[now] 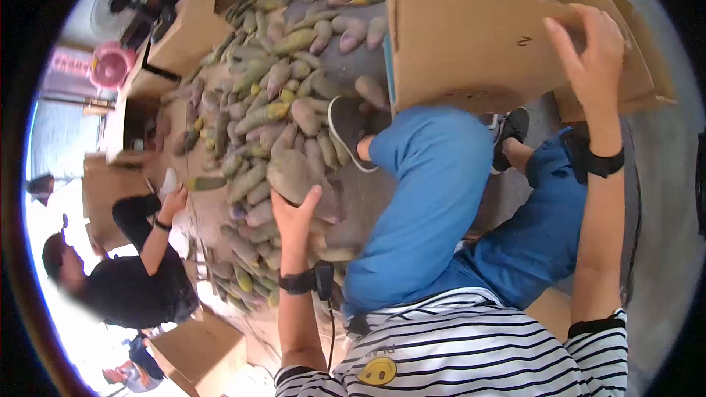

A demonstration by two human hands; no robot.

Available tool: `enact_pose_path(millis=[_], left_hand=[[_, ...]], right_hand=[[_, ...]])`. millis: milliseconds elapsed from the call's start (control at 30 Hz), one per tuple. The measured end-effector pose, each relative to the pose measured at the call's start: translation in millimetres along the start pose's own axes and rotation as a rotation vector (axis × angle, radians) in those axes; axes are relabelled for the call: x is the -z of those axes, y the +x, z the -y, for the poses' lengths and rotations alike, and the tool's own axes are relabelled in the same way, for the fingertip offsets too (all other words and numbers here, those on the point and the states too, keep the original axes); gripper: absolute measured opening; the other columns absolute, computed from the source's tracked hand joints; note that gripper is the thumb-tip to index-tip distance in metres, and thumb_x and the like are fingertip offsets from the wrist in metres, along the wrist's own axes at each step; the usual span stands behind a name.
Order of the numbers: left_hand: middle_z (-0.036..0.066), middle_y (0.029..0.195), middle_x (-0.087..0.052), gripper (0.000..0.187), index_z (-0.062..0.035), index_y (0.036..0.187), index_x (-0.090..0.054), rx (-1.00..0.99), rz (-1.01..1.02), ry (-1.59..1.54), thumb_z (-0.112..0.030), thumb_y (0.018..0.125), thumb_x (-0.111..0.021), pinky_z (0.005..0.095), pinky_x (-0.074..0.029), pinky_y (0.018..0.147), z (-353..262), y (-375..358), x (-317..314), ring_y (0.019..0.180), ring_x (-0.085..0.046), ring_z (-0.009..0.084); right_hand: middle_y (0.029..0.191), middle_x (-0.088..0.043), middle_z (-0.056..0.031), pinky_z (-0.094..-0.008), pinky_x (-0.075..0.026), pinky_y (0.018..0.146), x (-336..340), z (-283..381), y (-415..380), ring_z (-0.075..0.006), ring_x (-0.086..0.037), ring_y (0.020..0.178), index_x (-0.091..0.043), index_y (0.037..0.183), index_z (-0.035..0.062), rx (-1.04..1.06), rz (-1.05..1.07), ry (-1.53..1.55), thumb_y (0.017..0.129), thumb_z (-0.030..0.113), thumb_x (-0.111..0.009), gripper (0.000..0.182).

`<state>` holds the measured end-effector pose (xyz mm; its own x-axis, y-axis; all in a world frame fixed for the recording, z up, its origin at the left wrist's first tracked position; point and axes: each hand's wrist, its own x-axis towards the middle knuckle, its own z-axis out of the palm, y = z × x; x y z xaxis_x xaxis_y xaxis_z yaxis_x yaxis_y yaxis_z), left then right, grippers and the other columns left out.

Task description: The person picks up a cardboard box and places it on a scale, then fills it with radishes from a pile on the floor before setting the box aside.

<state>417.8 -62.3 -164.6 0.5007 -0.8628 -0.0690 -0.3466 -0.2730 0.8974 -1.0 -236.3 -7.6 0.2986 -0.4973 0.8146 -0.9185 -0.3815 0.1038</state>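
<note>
My left hand point(296, 217) is closed around a large, rounded, greenish-tan vegetable point(290, 175), held over the pile; I cannot make out its exact kind. Below and around it lies a heap of long vegetables point(254, 125), green, yellowish and pinkish, on the floor. On my right stands a cardboard box point(471, 44), tilted up beside my knees. My right hand point(597, 59) grips the upper edge of its flap, thumb on the near face and fingers partly hidden at the edge. What is inside the box is out of sight.
A person in black point(132, 279) sits across the pile, one hand near a long green vegetable point(207, 184). Other cardboard boxes point(198, 349) stand along the left. A standing fan point(121, 1) and a pink fan point(112, 66) are at upper left. My shoe point(349, 129) touches the pile's edge.
</note>
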Motion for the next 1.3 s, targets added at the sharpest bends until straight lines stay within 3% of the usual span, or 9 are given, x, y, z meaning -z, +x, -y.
enact_pose_path(millis=[267,367,500,633,767,800,967,1033,1300], left_hand=[[0.016,0.125,-0.048,0.075,0.0033,0.130,-0.036,-1.028,-0.241,-0.737,-0.006,0.068,-0.076,0.0387,-0.045,0.094,-261.5,17.0,-67.9,0.108,-0.052,0.0241],[0.014,0.105,-0.061,0.035,0.0075,0.105,-0.054,-1.324,-0.188,-0.653,-0.005,0.075,-0.068,0.0371,-0.050,0.086,-313.6,45.3,-89.3,0.094,-0.061,0.0257],[0.022,0.097,-0.059,0.050,0.0043,0.109,-0.048,-1.431,-0.056,-0.290,-0.024,0.074,-0.071,0.0352,-0.048,0.077,-328.3,38.1,-119.0,0.089,-0.061,0.0298],[0.025,0.098,-0.057,0.058,0.0043,0.108,-0.049,-1.215,0.177,0.260,-0.029,0.069,-0.074,0.0382,-0.045,0.079,-320.1,69.0,-143.3,0.091,-0.058,0.0345],[0.021,0.092,-0.061,0.036,0.0022,0.097,-0.056,-1.049,0.309,0.069,-0.025,0.076,-0.067,0.0348,-0.047,0.074,-317.2,71.6,-133.1,0.086,-0.060,0.0323],[0.018,0.088,-0.061,0.028,0.0003,0.097,-0.057,-1.233,0.194,0.135,-0.019,0.078,-0.064,0.0318,-0.048,0.072,-310.5,72.6,-126.2,0.083,-0.061,0.0286],[0.012,0.101,-0.064,0.025,0.0012,0.099,-0.060,-1.191,0.019,0.257,-0.013,0.079,-0.066,0.0304,-0.047,0.078,-224.2,69.5,-72.3,0.088,-0.062,0.0200],[0.018,0.090,-0.060,0.030,-0.0011,0.097,-0.059,-1.124,-0.061,0.285,-0.021,0.076,-0.066,0.0380,-0.047,0.070,-165.5,69.0,-50.8,0.080,-0.058,0.0361],[0.018,0.098,-0.057,0.033,-0.0026,0.097,-0.055,-0.008,0.564,1.057,-0.024,0.074,-0.065,0.0444,-0.048,0.074,137.3,-58.6,45.0,0.091,-0.057,0.0353]], right_hand=[[0.085,-0.060,-0.0080,-0.0411,-0.038,0.085,3.9,0.5,-5.9,-0.0285,-0.055,0.086,-0.058,0.091,0.0072,-0.027,-0.011,0.026,0.075,0.030,-0.067,0.029],[0.086,-0.060,-0.0081,-0.0410,-0.038,0.088,3.5,-0.6,-5.9,-0.0284,-0.055,0.087,-0.058,0.091,0.0074,-0.041,-0.014,0.041,0.075,0.030,-0.067,0.029],[0.087,-0.060,-0.0085,-0.0409,-0.037,0.089,5.4,-0.6,-6.2,-0.0282,-0.056,0.088,-0.058,0.091,0.0077,-0.019,-0.036,0.047,0.075,0.030,-0.067,0.029],[0.087,-0.060,-0.0084,-0.0410,-0.038,0.088,5.1,1.2,-4.7,-0.0283,-0.056,0.088,-0.058,0.091,0.0072,-0.020,-0.005,0.024,0.074,0.033,-0.068,0.032],[0.086,-0.060,-0.0082,-0.0406,-0.040,0.081,4.1,-1.7,-3.7,-0.0287,-0.056,0.086,-0.058,0.090,0.0070,-0.018,0.019,0.005,0.073,0.037,-0.069,0.036],[0.083,-0.061,-0.0081,-0.0397,-0.043,0.075,4.8,-2.0,-1.0,-0.0283,-0.057,0.082,-0.060,0.088,0.0072,-0.022,0.020,0.011,0.073,0.037,-0.070,0.035],[0.079,-0.063,-0.0097,-0.0385,-0.045,0.068,4.0,-2.7,-1.1,-0.0289,-0.059,0.075,-0.061,0.086,0.0046,0.007,0.023,-0.038,0.074,0.039,-0.070,0.037],[0.082,-0.064,-0.0111,-0.0379,-0.045,0.070,14.4,-5.2,-3.1,-0.0294,-0.060,0.077,-0.062,0.090,0.0041,-0.118,0.130,0.039,0.076,0.039,-0.069,0.039],[0.090,-0.064,-0.0126,-0.0335,-0.045,0.076,9.1,-13.1,-14.6,-0.0260,-0.061,0.085,-0.063,0.096,0.0037,-0.152,0.136,-0.022,0.080,0.039,-0.066,0.039]])
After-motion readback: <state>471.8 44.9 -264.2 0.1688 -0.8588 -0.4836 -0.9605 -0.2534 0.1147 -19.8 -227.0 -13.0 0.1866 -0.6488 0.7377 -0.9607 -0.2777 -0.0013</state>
